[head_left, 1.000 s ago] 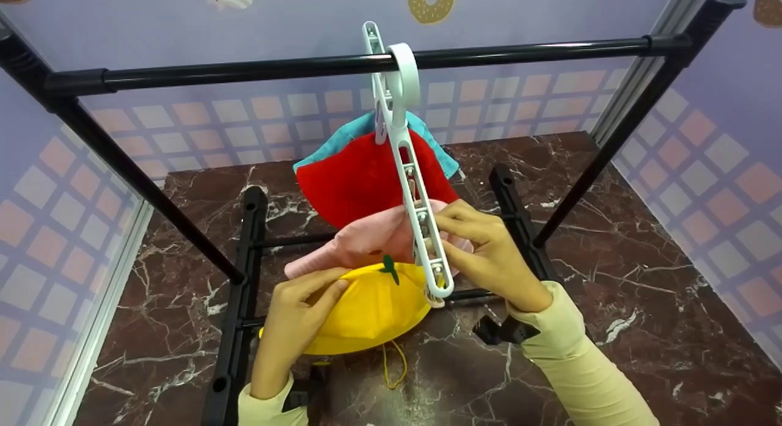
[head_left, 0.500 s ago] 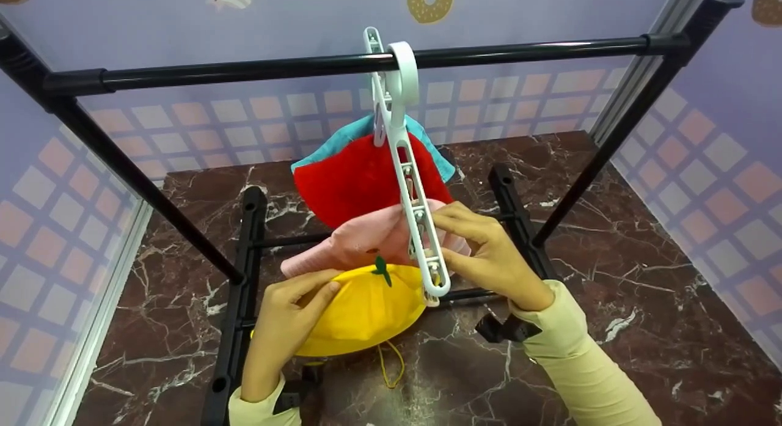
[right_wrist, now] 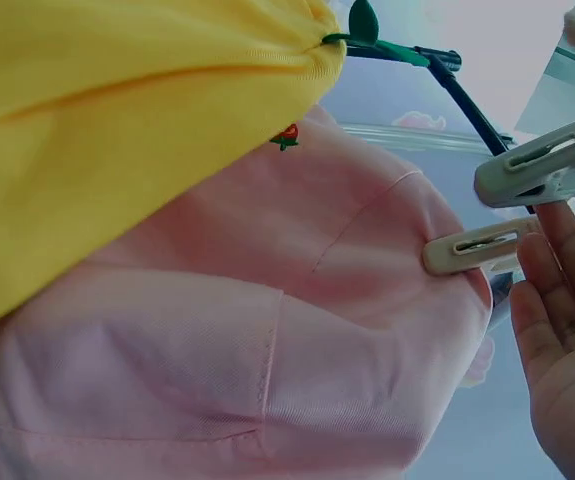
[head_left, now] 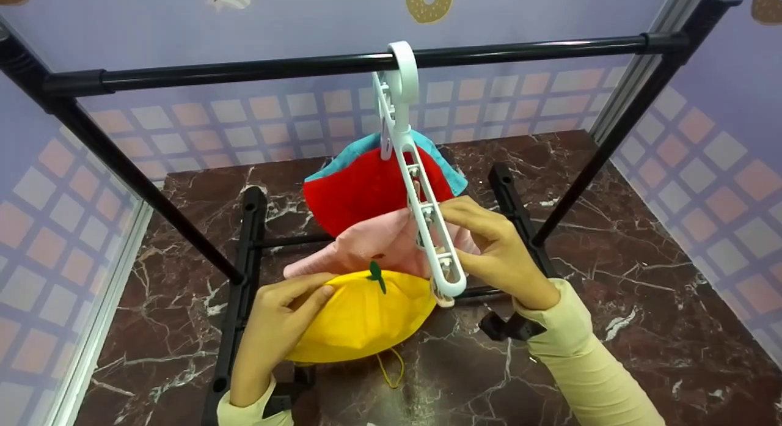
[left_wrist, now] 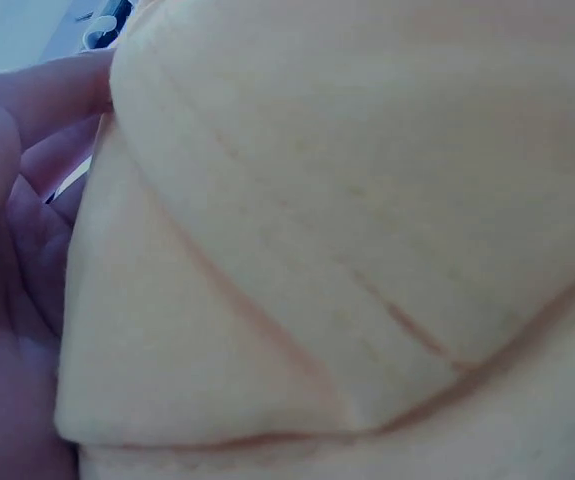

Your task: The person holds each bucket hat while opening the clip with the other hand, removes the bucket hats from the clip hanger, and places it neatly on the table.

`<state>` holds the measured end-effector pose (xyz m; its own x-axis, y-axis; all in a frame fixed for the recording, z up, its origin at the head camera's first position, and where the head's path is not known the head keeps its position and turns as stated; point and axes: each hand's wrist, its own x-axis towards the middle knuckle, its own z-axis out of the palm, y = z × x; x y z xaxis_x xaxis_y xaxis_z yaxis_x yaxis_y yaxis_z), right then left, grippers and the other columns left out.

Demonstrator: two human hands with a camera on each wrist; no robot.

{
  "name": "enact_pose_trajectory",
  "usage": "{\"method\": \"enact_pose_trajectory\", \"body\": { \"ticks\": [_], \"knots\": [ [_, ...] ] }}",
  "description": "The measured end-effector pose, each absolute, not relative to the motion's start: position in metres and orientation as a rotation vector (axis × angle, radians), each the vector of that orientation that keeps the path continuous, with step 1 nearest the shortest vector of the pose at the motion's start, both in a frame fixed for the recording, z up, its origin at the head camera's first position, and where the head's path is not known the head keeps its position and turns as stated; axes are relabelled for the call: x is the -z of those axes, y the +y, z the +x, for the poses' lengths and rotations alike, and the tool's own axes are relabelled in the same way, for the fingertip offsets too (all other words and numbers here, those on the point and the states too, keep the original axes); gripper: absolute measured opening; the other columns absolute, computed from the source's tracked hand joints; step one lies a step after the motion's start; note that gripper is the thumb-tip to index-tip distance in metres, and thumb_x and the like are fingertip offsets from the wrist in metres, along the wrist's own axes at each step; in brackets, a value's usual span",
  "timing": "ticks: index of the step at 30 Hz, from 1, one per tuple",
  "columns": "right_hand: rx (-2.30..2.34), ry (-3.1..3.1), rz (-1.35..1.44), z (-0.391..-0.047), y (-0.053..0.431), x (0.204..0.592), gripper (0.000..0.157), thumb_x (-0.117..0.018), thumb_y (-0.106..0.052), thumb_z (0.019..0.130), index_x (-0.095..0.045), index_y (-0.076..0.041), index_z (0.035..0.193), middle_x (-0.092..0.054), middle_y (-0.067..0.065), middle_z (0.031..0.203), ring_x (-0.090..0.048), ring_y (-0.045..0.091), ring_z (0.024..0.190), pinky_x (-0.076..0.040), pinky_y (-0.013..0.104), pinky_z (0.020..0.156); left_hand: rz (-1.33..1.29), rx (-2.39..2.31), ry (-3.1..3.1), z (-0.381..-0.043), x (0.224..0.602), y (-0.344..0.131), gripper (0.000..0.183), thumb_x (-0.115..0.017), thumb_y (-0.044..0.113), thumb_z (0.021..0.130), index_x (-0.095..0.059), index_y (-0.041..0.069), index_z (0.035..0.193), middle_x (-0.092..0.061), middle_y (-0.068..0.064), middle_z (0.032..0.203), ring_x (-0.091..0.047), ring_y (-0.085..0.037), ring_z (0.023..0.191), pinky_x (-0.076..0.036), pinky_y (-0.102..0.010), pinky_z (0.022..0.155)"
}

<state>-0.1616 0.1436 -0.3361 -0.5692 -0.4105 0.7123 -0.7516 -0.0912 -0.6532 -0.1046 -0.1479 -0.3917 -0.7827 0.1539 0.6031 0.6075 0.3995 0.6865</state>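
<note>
My left hand [head_left: 284, 319] pinches a yellow hat [head_left: 366, 316] by its left edge, thumb in front. A green leaf stands on its top and a yellow cord hangs below. In the left wrist view, the hat's fabric [left_wrist: 297, 230] looks pale and fills most of the picture. My right hand [head_left: 492, 249] is at the near end of a white clip hanger [head_left: 421, 194], its fingers pinching a clip [right_wrist: 537, 165]. That clip sits beside the yellow hat, apart from its fabric. Behind, a pink hat [head_left: 379, 242] hangs from another clip [right_wrist: 477, 248].
Farther back on the hanger hang a red hat [head_left: 360, 194] and a light blue hat [head_left: 348, 157]. A black rack's top bar [head_left: 244, 70] carries the hanger, with posts and feet on both sides. The floor [head_left: 464, 377] is dark marbled; patterned walls stand around.
The hanger's near end has swung slightly right and its far end has dropped behind the bar. My left hand has drifted left and down with the yellow hat.
</note>
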Motion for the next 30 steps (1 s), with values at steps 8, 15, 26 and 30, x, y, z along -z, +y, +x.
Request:
{"method": "enact_pose_trajectory", "body": {
  "ticks": [8,15,26,30],
  "knots": [
    [-1.655,-1.871,1.190,-0.163,0.149,0.341,0.025,-0.070,0.002,0.083,-0.070,0.003,0.108,-0.069,0.007,0.109,-0.061,0.020,0.103,-0.049,0.029,0.093,-0.646,1.411,-2.217,-0.100,0.388,-0.155,0.021,-0.071,-0.002,0.082,-0.077,0.011,0.097,-0.075,-0.001,0.092,-0.070,-0.011,0.083,-0.052,-0.013,0.078],
    [-1.668,-1.761,1.119,-0.166,0.158,0.345,0.017,-0.062,0.002,0.090,-0.069,0.009,0.104,-0.069,0.016,0.103,-0.062,0.023,0.098,-0.051,0.030,0.090,-0.661,1.452,-2.239,-0.097,0.386,-0.159,0.023,-0.069,-0.004,0.083,-0.076,0.011,0.099,-0.075,-0.001,0.094,-0.070,-0.011,0.085,-0.053,-0.014,0.077],
    [-1.471,-2.020,1.012,-0.166,0.176,0.360,0.033,-0.050,-0.010,0.099,-0.059,0.001,0.129,-0.059,0.012,0.133,-0.052,0.021,0.127,-0.038,0.033,0.110,-0.647,1.459,-2.251,-0.094,0.387,-0.167,0.024,-0.069,-0.006,0.082,-0.076,0.009,0.098,-0.075,-0.003,0.094,-0.070,-0.009,0.085,-0.052,-0.014,0.078],
    [-1.457,-2.053,0.957,-0.167,0.182,0.364,0.031,-0.052,-0.002,0.097,-0.062,0.000,0.126,-0.063,0.013,0.127,-0.058,0.017,0.116,-0.047,0.025,0.097,-0.610,1.499,-2.263,-0.090,0.386,-0.173,0.024,-0.068,-0.006,0.083,-0.076,0.009,0.100,-0.075,-0.004,0.095,-0.070,-0.007,0.087,-0.053,-0.015,0.079]
  ]
}}
